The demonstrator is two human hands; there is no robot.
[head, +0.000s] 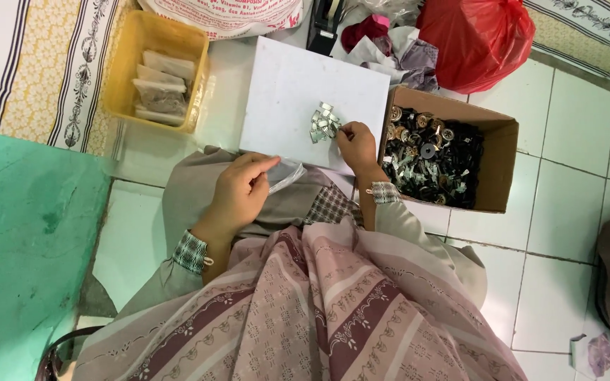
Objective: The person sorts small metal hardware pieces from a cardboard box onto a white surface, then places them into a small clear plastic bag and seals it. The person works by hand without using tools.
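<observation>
A white board (298, 92) lies in front of me with a small pile of metal clips (325, 122) near its right edge. My right hand (358, 144) rests at that pile, its fingertips pinching a clip. My left hand (243, 190) sits over my lap and holds a small clear plastic bag (285, 174) by its mouth.
A cardboard box (503, 148) of metal and black small parts stands to the right. A yellow tub (153, 35) with filled clear bags stands at the upper left. A red plastic bag (478, 35) and cloth lie behind the board. A green surface (22, 233) is at my left.
</observation>
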